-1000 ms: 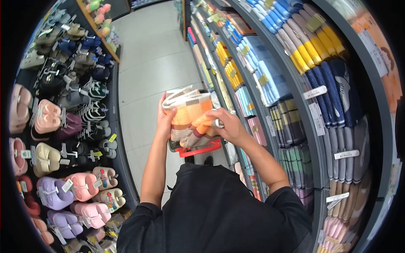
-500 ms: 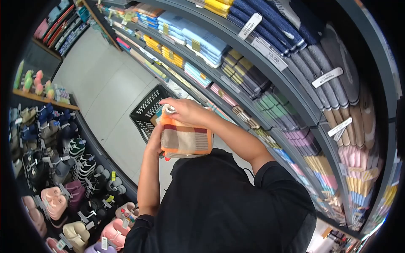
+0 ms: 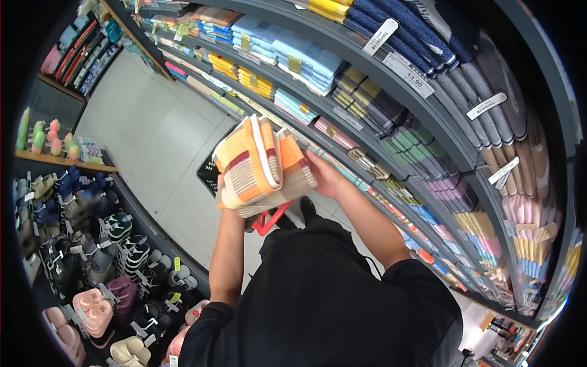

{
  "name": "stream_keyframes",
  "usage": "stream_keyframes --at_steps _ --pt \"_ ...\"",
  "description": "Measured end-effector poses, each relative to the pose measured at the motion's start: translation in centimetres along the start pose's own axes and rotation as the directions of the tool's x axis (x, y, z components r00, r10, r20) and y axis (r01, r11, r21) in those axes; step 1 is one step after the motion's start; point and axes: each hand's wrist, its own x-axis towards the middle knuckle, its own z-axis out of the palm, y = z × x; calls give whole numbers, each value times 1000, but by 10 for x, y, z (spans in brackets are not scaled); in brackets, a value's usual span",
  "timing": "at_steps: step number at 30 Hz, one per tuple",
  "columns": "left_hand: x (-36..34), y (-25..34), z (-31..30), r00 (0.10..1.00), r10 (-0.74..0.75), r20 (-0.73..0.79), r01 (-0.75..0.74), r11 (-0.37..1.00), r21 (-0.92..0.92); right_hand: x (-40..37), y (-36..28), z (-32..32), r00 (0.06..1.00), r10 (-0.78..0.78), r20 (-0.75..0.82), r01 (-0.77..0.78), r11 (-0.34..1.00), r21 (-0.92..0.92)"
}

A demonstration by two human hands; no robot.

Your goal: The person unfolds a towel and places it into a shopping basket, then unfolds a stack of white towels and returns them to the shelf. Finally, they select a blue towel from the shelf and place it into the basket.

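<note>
Between my two hands is a folded towel point(image 3: 244, 177) with orange, beige, white and maroon checks, its layers partly parted at the top. My left hand point(image 3: 222, 194) supports the left side, mostly hidden behind the cloth. At the right edge, my right hand point(image 3: 327, 176) is closed on the towel, its fingertips out of sight behind it. Below the towel, a black perforated basket point(image 3: 206, 174) shows only in part, along with a red handle point(image 3: 272, 220).
Shelves of folded towels point(image 3: 309, 58) run along the right, with price tags point(image 3: 408, 73) on the edge. Slippers and sandals point(image 3: 92, 312) fill a rack at the left. Pale floor tiles point(image 3: 162, 140) lie between. Colourful ornaments point(image 3: 52, 137) stand on a ledge.
The towel has turned and its folds have parted, showing several layers. My right hand has moved from its top to its right edge. More of the basket is now covered.
</note>
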Motion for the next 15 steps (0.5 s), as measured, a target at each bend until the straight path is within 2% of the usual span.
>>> stream_keyframes --at_steps 1,2,3,4,6,7,10,13,15 --pt "7 2 -18 997 -8 74 6 1000 24 -2 2 10 995 85 60 -93 984 153" --pt "14 5 -36 995 -61 75 59 998 22 -4 3 19 979 158 132 -191 936 297" --pt "18 9 -40 991 -114 75 112 993 20 -4 1 24 983 175 60 -185 927 327" --pt "21 12 -44 983 -168 76 167 986 18 -6 0 29 994 102 25 -105 971 216" --pt "18 13 -40 985 -163 47 159 984 79 -9 -2 34 998 -57 -20 56 998 -26" --pt "14 15 -34 985 -169 23 166 981 96 -4 -1 28 988 -134 74 142 983 -120" --pt "7 18 -27 980 -196 -30 198 960 198 -4 3 20 958 -288 -22 249 863 -441" --pt "6 17 -33 960 -269 -71 278 919 280 -10 9 19 931 -359 -59 300 850 -433" --pt "4 10 -28 946 -310 -98 325 889 323 -22 12 27 962 -216 -167 102 852 -514"
